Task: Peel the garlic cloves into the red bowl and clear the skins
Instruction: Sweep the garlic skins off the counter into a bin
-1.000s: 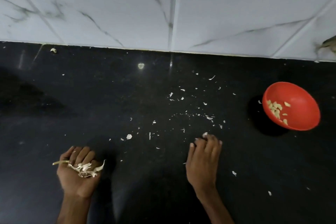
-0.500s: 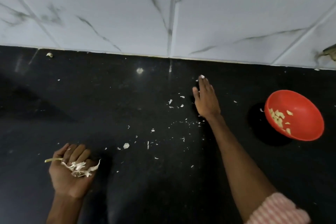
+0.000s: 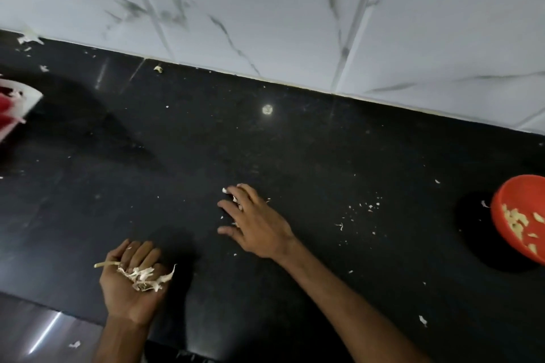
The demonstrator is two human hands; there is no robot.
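Note:
My left hand [image 3: 134,283] lies palm up at the counter's front edge, its fingers curled round a clump of garlic skins [image 3: 144,275] with a thin stalk sticking out to the left. Palm down on the black counter [image 3: 206,141], my right hand [image 3: 253,221] has spread fingers resting on small skin bits [image 3: 225,190] near the middle. The red bowl [image 3: 513,203] sits at the far right edge, cut off by the frame, with several peeled garlic cloves [image 3: 516,222] inside.
Tiny skin flakes [image 3: 368,206] dot the counter right of my right hand. More scraps [image 3: 28,38] lie at the back left by the white marble-tiled wall [image 3: 295,9]. A red and white object [image 3: 14,109] shows at the left edge. A steel surface [image 3: 38,330] is front left.
My right hand came back from the far side of the counter and swept left toward my left hand. The view swung left, so the red bowl now sits at the right edge.

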